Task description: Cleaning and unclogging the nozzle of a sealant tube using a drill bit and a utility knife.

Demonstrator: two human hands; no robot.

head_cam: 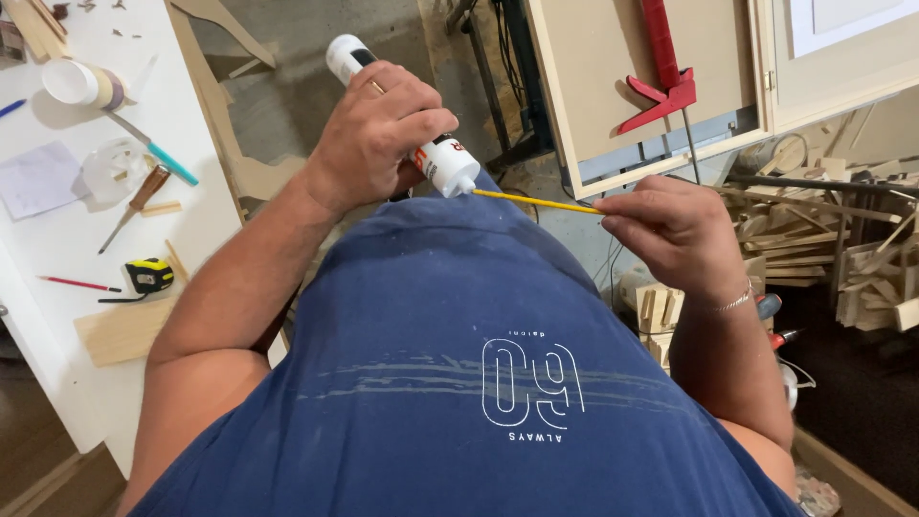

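In the centre of the frame the left hand (378,129) has a clenched grip around a white glue bottle (421,144), tilted so its nozzle points to the right. The right hand (670,230) pinches a thin yellow stick (531,199) by one end, so the free tip meets the nozzle. What is inside the bottle cannot be seen. At the left, the white table (57,249) carries a tape measure (148,276), a red pencil (78,283) and a roll of tape (81,84).

My view down: a white worktable (182,124) at left, grey concrete floor (297,96) up top, a pale cabinet (593,67) upper right, wood offcuts (823,239) heaped right.
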